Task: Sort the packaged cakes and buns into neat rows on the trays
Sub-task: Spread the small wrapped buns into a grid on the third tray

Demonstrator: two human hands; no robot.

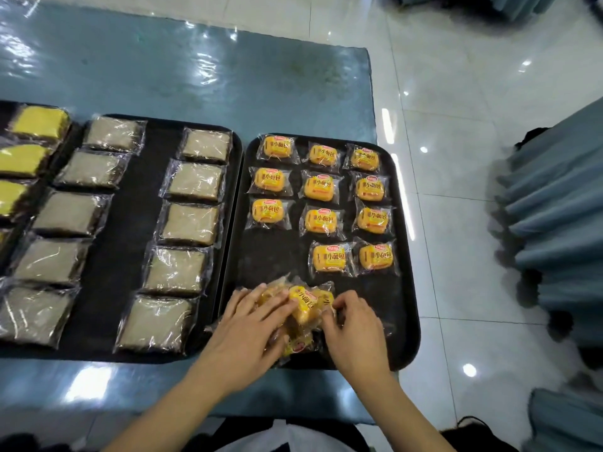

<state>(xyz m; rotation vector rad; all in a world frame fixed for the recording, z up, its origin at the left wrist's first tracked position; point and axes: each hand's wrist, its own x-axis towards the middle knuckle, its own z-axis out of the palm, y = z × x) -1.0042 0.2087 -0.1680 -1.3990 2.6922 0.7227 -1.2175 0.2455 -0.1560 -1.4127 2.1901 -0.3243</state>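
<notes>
The right black tray [403, 288] holds several wrapped orange buns in three rows, such as one bun [329, 258] in the middle row. At the tray's near edge lies a loose heap of wrapped buns [301, 305]. My left hand [248, 331] rests on the heap's left side, fingers over the wrappers. My right hand [354, 327] pinches the heap's right side. The middle tray [120, 243] carries two columns of pale brown packaged cakes [189, 223]. At the far left sit yellow packaged cakes [37, 123] on a third tray.
The trays sit on a table with a shiny blue cover [195, 70]. Its right edge drops to a white tiled floor [456, 158]. Chairs with blue covers [561, 223] stand to the right of the table.
</notes>
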